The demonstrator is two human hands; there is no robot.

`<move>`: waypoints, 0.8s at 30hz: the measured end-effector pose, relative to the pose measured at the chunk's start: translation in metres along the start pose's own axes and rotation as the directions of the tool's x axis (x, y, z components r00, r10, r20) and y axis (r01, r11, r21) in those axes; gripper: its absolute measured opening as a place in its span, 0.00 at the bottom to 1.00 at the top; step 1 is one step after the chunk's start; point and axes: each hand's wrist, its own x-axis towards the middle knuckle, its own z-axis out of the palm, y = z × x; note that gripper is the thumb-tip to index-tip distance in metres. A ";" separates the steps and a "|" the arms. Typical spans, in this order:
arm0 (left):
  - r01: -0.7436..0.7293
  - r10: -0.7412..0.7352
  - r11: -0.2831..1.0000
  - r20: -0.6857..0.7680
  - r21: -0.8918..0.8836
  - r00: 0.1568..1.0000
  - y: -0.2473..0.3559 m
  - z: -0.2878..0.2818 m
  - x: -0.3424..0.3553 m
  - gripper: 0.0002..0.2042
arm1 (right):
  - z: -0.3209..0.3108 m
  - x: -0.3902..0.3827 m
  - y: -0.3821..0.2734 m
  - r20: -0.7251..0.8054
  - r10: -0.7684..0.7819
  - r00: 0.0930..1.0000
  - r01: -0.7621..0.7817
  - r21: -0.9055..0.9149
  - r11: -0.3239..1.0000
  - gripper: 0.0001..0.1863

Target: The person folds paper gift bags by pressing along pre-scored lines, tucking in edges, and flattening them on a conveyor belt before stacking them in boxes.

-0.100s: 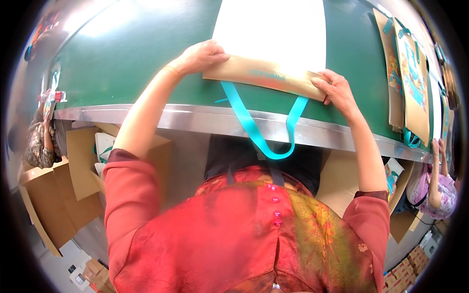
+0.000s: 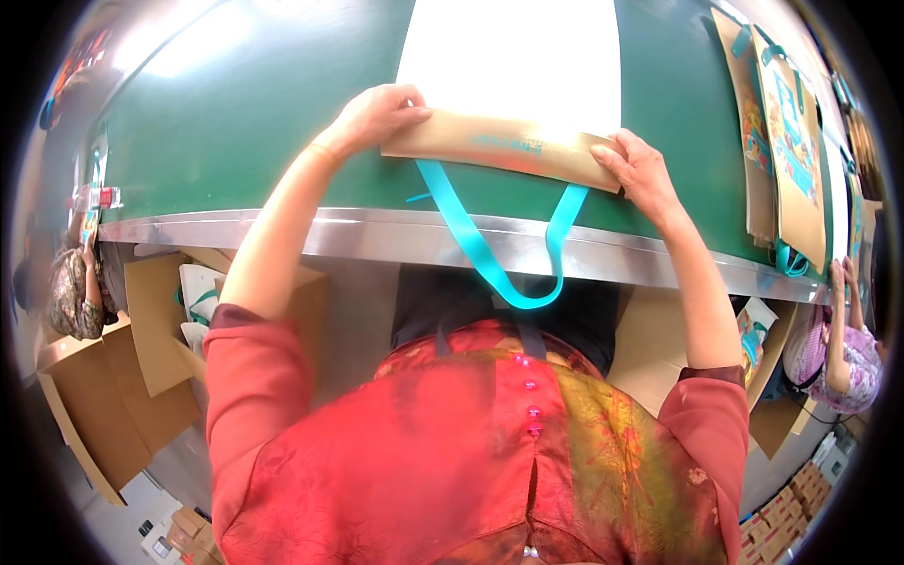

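A golden-tan paper strip (image 2: pixel 494 146) with small teal print lies along the near edge of a bright white sheet (image 2: pixel 513 56) on the green table. It looks like the folded-over edge of a paper bag, though I cannot tell for sure. From it a teal ribbon handle (image 2: pixel 471 240) loops down over the metal table edge toward me. My left hand (image 2: pixel 375 121) pinches the strip's left end, thumb on top. At the right end, my right hand (image 2: pixel 642 174) grips the strip between thumb and fingers. The undersides of both ends are hidden.
Tan printed paper bags (image 2: pixel 791 141) with teal handles lie on the table's right side. Open cardboard boxes (image 2: pixel 122 405) stand below at the left, another box (image 2: pixel 654 334) at the right. Co-workers (image 2: pixel 80 292) are at the far left and far right (image 2: pixel 843 348).
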 end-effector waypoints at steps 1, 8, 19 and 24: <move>0.075 -0.075 0.996 0.004 -0.046 0.997 0.005 0.001 -0.002 0.13 | 0.004 -0.002 0.006 -0.072 -0.093 0.993 0.081 -0.150 0.985 0.15; 0.161 -0.078 0.885 -0.202 0.437 0.976 0.033 0.013 -0.006 0.13 | 0.015 0.003 -0.008 -0.157 0.004 0.988 -0.095 -0.580 0.809 0.23; -0.270 0.268 0.819 0.079 0.507 0.960 0.054 0.085 0.014 0.26 | 0.013 0.008 -0.012 -0.119 0.100 0.988 -0.147 -0.516 0.844 0.25; -0.250 0.248 0.813 0.077 0.526 0.966 0.055 0.086 0.019 0.25 | 0.024 0.026 -0.045 -0.370 -0.509 0.777 0.258 -0.550 0.794 0.20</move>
